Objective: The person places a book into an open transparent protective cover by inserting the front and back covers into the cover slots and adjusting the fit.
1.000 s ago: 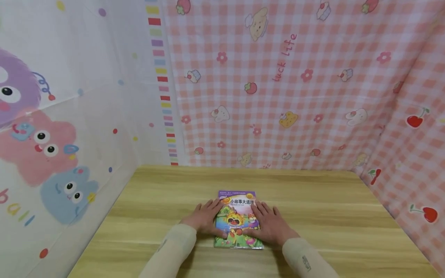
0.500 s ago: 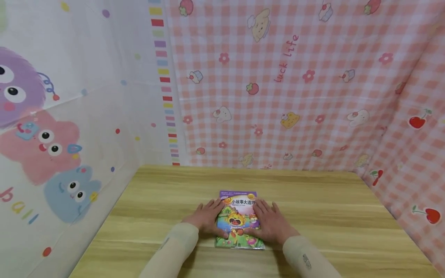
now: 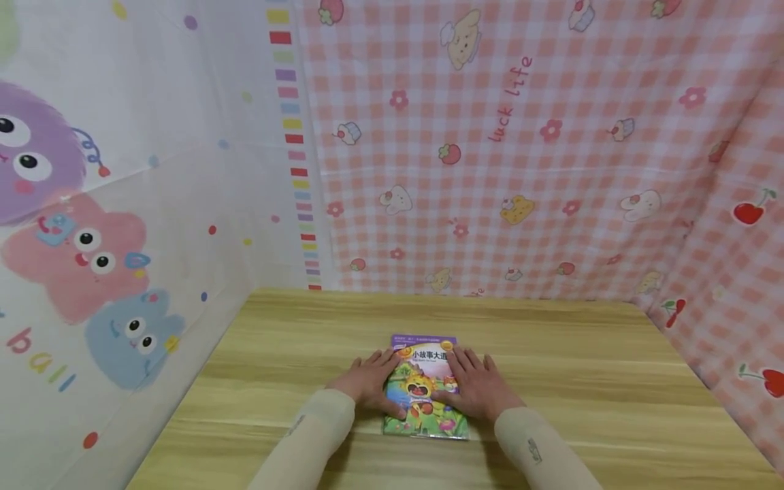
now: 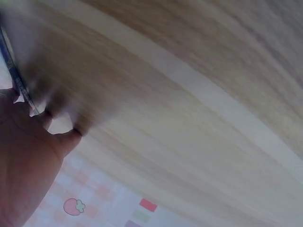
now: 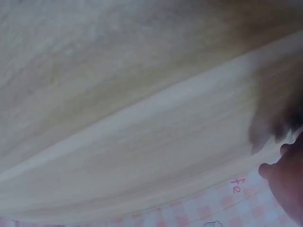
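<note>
We see two hands lying flat on a closed book (image 3: 425,388) that rests face up on a wooden table (image 3: 582,381). The left hand (image 3: 369,380) covers the book's left edge, fingers straight and spread, pointing away from the person, thumb reaching in across the cover. The right hand (image 3: 474,385) mirrors it on the right edge, fingers straight and resting on the cover. Neither hand curls round the book; both simply press or rest on it, palms down. Between the hands the cover shows: a purple band at the top, Chinese characters on white beneath it, and bright cartoon art in yellow, red and green lower down.

The book sits near the middle of the table, slightly toward the person, square to the near edge. Pale cream sleeves (image 3: 306,435) cover both forearms, which come in from the bottom of the head view.

In the left wrist view the hand (image 4: 28,161) is a dark shape at the lower left, with the book's thin edge (image 4: 14,75) beside it and blurred wood grain (image 4: 189,104) beyond. In the right wrist view only a little of the hand (image 5: 286,182) shows at the lower right, over blurred wood (image 5: 118,109).

Behind the table hangs a pink checked cloth (image 3: 520,150) with fruit and animal prints. To the left hangs a white cloth (image 3: 122,204) with cartoon monsters.
</note>
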The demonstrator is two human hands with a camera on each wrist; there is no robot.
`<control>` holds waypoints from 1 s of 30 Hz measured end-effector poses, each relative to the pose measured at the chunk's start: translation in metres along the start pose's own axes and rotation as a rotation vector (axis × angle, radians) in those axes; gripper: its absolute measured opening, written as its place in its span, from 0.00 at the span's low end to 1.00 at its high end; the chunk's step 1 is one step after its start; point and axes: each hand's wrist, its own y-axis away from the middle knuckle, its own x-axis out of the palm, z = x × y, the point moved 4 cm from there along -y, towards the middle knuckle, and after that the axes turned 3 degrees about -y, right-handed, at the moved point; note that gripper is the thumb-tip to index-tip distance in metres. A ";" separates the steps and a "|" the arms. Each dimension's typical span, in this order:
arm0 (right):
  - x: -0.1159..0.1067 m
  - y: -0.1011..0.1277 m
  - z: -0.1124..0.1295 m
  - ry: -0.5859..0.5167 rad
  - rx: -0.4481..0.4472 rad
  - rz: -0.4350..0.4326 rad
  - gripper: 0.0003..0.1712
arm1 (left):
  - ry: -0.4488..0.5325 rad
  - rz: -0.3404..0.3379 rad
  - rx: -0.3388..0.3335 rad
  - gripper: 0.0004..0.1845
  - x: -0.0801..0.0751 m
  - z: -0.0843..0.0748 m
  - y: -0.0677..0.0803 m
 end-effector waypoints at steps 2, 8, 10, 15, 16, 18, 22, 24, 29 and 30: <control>-0.003 0.005 0.003 0.001 -0.025 -0.009 0.58 | -0.003 -0.004 -0.005 0.61 0.001 0.000 0.000; -0.004 0.026 0.008 -0.012 -0.095 -0.023 0.54 | -0.007 0.000 -0.016 0.61 0.007 0.001 0.001; -0.002 0.029 0.008 -0.012 -0.095 -0.029 0.54 | -0.001 -0.005 -0.018 0.61 0.008 0.003 0.001; 0.006 0.026 0.003 0.009 -0.074 -0.046 0.56 | 0.029 -0.028 -0.010 0.60 0.006 0.006 0.001; 0.007 0.024 0.001 0.014 -0.069 -0.049 0.56 | 0.033 -0.034 -0.009 0.61 0.005 0.007 0.001; 0.007 0.023 0.000 0.010 -0.059 -0.043 0.56 | 0.041 -0.042 -0.004 0.61 0.004 0.007 0.000; 0.003 0.024 -0.002 -0.035 -0.034 -0.034 0.56 | 0.054 -0.052 -0.007 0.60 0.003 0.006 -0.001; 0.001 0.025 -0.002 -0.065 -0.017 -0.024 0.56 | 0.062 -0.050 -0.012 0.60 0.003 0.005 0.000; -0.005 0.027 0.001 -0.160 0.012 -0.024 0.54 | 0.097 -0.047 -0.027 0.59 0.002 0.002 0.004; -0.007 0.027 0.002 -0.176 0.011 -0.028 0.54 | 0.102 -0.049 -0.024 0.59 0.002 0.002 0.005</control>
